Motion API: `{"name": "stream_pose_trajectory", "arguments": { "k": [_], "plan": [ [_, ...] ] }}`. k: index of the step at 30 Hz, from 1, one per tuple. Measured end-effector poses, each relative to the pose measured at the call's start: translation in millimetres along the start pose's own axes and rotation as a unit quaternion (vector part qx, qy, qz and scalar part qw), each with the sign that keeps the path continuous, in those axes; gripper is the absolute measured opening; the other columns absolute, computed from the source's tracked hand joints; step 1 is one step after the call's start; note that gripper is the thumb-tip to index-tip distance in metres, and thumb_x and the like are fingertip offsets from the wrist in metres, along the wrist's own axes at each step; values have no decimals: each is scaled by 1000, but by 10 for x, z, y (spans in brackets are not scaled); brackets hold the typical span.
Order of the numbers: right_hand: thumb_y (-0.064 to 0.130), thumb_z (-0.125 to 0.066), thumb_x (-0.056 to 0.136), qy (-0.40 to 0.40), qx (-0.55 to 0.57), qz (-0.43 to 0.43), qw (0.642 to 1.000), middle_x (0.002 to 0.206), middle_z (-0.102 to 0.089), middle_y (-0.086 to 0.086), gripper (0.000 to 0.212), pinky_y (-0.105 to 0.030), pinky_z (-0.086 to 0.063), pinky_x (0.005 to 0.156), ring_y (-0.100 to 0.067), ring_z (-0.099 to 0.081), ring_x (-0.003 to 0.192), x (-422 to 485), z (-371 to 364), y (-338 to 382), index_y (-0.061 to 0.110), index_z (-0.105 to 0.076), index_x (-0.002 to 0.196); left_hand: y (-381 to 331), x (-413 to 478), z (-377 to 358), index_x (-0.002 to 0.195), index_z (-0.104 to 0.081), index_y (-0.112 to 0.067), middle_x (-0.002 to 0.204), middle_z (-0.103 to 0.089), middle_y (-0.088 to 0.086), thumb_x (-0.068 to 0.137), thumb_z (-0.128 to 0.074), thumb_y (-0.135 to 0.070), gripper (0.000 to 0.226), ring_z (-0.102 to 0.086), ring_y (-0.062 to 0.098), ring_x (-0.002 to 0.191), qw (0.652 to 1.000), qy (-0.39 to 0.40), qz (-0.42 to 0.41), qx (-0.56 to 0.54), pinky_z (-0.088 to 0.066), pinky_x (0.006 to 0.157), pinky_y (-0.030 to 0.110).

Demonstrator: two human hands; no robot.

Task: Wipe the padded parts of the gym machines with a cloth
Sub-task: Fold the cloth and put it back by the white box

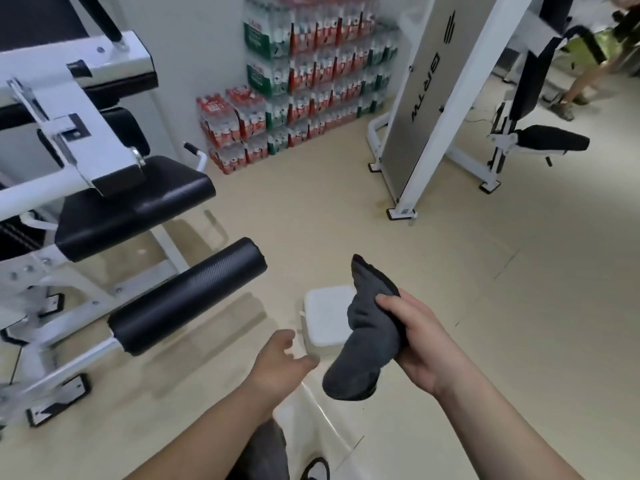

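Hands: the dark grey cloth (367,330) is gripped around its middle by the right hand (422,341), both ends hanging free; the left hand (282,363) is held loosely open and empty beside it.
Pads: a black roller pad (187,296) and black seat pad (138,209) are seen to the left, well apart from the cloth.
Risk: a bunched cloth may only smear; the trailing end could be snagged on the white frame (69,140).
Materials: soft, thick fabric; pads textured, slightly glossy vinyl, cylindrical and flat.

Bright, even indoor light w/ floor (450,306) glare; slight overall blur, fisheye warp at edges.
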State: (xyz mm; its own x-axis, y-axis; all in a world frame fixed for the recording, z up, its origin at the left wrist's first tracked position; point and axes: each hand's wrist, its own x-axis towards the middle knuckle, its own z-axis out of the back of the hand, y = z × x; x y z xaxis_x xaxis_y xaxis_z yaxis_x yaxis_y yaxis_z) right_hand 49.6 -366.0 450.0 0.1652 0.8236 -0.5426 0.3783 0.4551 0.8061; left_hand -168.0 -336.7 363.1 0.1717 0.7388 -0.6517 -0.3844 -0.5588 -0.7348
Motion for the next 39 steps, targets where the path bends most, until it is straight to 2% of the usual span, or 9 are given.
{"name": "stream_pose_trajectory", "arguments": {
  "k": [6,12,16,20,24,26,30,33,39],
  "plan": [
    [22,-63,94,84,-75,-39,993,107,-75,-23,28,-38,-55,76,-32,-71,89,924,-109,492,3,-76,111,-1014,878,335,152,-36,-43,147,-51,-29,72,-90,-25,98,-39,-3,141,972,182,-143,-49,-27,120,32],
    [24,-76,82,114,-189,-97,970,122,-73,-25,41,-50,-51,99,-35,-71,105,2029,96,693,2,-73,116,-1450,1853,340,123,-72,-22,121,-75,3,81,-85,-9,45,-69,22,117,958,266,-106,22,-52,106,47],
    [16,-79,75,73,-152,-115,979,117,-75,-22,39,-43,-53,87,-32,-72,99,2778,478,324,5,-73,112,-1210,2500,43,120,-71,-29,119,-75,3,89,-70,-14,34,-69,23,113,963,257,-67,36,-53,103,49],
    [-1,-67,71,55,-95,-139,984,121,-71,-32,47,-44,-52,91,-36,-70,102,3627,1033,-600,-2,-71,118,-606,3355,-430,88,-75,-38,85,-75,-13,94,-60,-6,36,-69,7,80,978,207,-35,15,-52,70,19],
    [1,-64,95,2,-112,-153,982,108,-77,-24,19,-44,-55,87,-35,-73,99,4421,1559,-1646,-2,-70,113,246,4271,-895,118,-66,-34,108,-77,-15,97,-62,-18,26,-70,6,106,979,201,7,28,-54,100,34],
    [8,-62,101,-30,-141,-148,978,97,-76,-13,9,-36,-53,70,-28,-71,84,4789,1725,-2082,4,-64,109,637,4693,-1064,126,-62,-34,115,-76,-13,99,-61,-17,32,-70,10,110,976,213,28,14,-53,104,41],
    [23,-65,102,-16,-183,-153,971,103,-77,-13,19,-40,-58,77,-28,-75,88,5499,1876,-2612,8,-63,113,1003,5427,-1250,133,-62,-29,123,-74,-3,105,-57,-24,29,-70,17,116,957,277,70,-55,-55,101,38],
    [21,-67,99,-24,-256,-135,957,100,-76,-14,14,-34,-60,66,-27,-74,80,6110,1935,-2906,11,-66,108,1241,6093,-1345,127,-65,-32,117,-77,-7,103,-55,-46,29,-73,14,109,972,216,81,-43,-59,92,36],
    [5,-66,88,-92,-328,23,940,82,-69,-1,15,-28,-49,65,-22,-62,76,6707,2002,-3395,19,-72,86,1690,6777,-1574,83,-64,-13,82,-65,4,83,-70,-3,12,-58,17,71,999,7,-30,40,-48,60,19]
  ]
}}
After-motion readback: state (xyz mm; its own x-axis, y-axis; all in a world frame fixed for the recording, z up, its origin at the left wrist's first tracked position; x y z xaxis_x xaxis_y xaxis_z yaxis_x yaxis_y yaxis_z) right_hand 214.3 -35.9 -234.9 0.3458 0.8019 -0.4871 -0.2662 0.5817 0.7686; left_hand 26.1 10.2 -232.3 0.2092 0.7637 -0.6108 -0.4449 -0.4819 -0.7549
